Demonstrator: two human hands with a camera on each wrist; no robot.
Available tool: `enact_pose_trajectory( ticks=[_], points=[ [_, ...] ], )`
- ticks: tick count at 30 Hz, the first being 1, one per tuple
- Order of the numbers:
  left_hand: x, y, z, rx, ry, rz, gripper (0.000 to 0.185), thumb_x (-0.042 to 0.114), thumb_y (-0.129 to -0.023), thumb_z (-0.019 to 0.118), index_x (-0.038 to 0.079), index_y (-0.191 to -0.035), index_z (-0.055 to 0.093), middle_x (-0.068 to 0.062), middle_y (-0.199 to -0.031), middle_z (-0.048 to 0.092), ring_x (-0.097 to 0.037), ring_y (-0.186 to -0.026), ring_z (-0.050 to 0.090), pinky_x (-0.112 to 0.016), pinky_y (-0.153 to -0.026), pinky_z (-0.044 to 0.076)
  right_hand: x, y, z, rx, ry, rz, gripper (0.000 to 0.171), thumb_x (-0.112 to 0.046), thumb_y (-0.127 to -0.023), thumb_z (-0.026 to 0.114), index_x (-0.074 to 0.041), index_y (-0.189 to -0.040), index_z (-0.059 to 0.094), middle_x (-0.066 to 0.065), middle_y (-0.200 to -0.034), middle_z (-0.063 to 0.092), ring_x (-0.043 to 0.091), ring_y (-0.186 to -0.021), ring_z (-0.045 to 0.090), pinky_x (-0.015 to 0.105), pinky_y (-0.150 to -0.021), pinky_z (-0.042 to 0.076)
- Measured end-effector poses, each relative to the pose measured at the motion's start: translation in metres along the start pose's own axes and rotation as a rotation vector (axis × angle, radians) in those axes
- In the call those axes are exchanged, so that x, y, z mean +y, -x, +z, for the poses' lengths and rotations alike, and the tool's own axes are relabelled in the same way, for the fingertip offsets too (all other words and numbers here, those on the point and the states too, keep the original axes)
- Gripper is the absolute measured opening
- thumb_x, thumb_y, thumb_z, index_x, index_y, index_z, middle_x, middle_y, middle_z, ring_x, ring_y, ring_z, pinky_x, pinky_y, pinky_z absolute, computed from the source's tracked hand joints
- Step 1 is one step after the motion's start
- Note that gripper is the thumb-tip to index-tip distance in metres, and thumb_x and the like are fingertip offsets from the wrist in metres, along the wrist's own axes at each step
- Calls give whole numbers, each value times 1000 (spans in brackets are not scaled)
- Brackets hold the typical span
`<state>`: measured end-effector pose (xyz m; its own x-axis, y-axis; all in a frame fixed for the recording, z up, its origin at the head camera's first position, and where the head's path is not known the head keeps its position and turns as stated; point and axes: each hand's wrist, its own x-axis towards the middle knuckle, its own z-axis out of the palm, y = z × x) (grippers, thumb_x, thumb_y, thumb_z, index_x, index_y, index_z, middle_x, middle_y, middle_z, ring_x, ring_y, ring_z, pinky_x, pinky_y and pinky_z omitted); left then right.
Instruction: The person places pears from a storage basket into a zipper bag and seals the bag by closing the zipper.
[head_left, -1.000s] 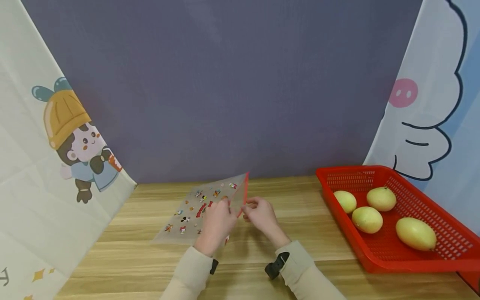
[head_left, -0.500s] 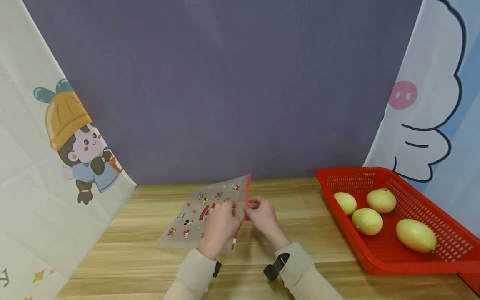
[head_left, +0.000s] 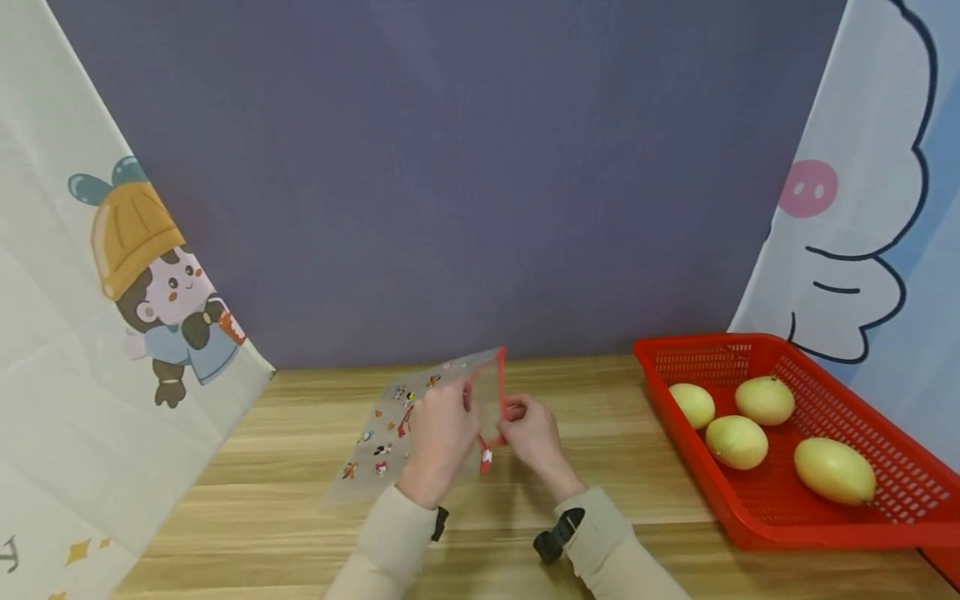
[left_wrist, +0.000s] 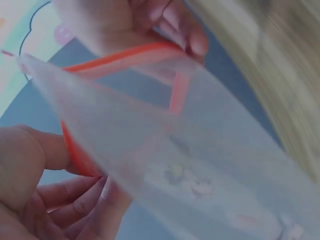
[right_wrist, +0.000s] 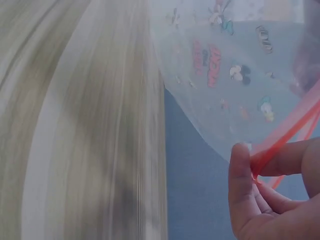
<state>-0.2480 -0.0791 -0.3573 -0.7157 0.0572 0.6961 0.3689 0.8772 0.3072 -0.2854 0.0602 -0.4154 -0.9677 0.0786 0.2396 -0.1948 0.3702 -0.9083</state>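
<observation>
At desk centre, near edge: one clear zip bag printed with small cartoon figures, red zip strip along its mouth, held tilted with its far corner raised off the desk.

Left hand: fingers curled on the near lip of the mouth, at 9 o'clock of the strip. The left wrist view shows thumb and fingers pinching the red edge.

Right hand: thumb and forefinger pinched on the opposite lip, at 3 o'clock; confirmed in the right wrist view. The two lips stand apart, so the mouth is partly open.

Red basket: at 3 o'clock, well apart from the bag, holding four yellow-green fruits.

Cartoon-printed cloths: at 9 and 3 o'clock, flanking a grey backdrop.

Risk note, as judged: both grips are narrow pinches on slick film; a lip could slip free and the mouth fall closed. An uneven pull may tear the film at the strip's end. Wrist views are blurred, so finer detail cannot be told.
</observation>
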Motion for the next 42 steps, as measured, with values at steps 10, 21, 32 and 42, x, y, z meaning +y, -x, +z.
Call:
enact_pose_trajectory(
  ticks=[10, 21, 32, 42],
  points=[
    [-14, -11, -18, 89, 77, -71, 11, 2, -84, 73, 7, -75, 68, 0, -61, 59, -16, -50, 52, -33, -45, 44, 5, -3, -14, 24, -23, 16, 31, 7, -77, 69, 5, -109, 71, 10, -84, 70, 15, -69, 66, 28, -64, 59],
    [-32, -18, -38, 79, 80, -167, 12, 6, -86, 68, 6, -75, 66, -2, -61, 59, -17, -49, 52, -34, -45, 45, -3, -3, -42, 51, 72, 31, 25, 3, -81, 69, 2, -106, 74, 9, -89, 73, 21, -77, 70, 26, -66, 56],
    [-36, -17, -49, -3, 144, -217, 12, 5, -86, 63, 3, -93, 73, -5, -75, 65, -21, -59, 56, -35, -50, 46, -20, -1, -66, 105, 108, -31, 21, 2, -82, 67, 2, -102, 75, 11, -88, 74, 21, -73, 71, 27, -65, 55],
    [-38, -17, -52, -91, 237, -265, 15, 2, -82, 62, 3, -90, 75, -6, -76, 69, -19, -63, 59, -34, -57, 48, -21, -1, -70, 127, 177, -30, 19, -4, -83, 69, -2, -100, 77, 8, -90, 75, 24, -79, 69, 32, -68, 55]
  ],
)
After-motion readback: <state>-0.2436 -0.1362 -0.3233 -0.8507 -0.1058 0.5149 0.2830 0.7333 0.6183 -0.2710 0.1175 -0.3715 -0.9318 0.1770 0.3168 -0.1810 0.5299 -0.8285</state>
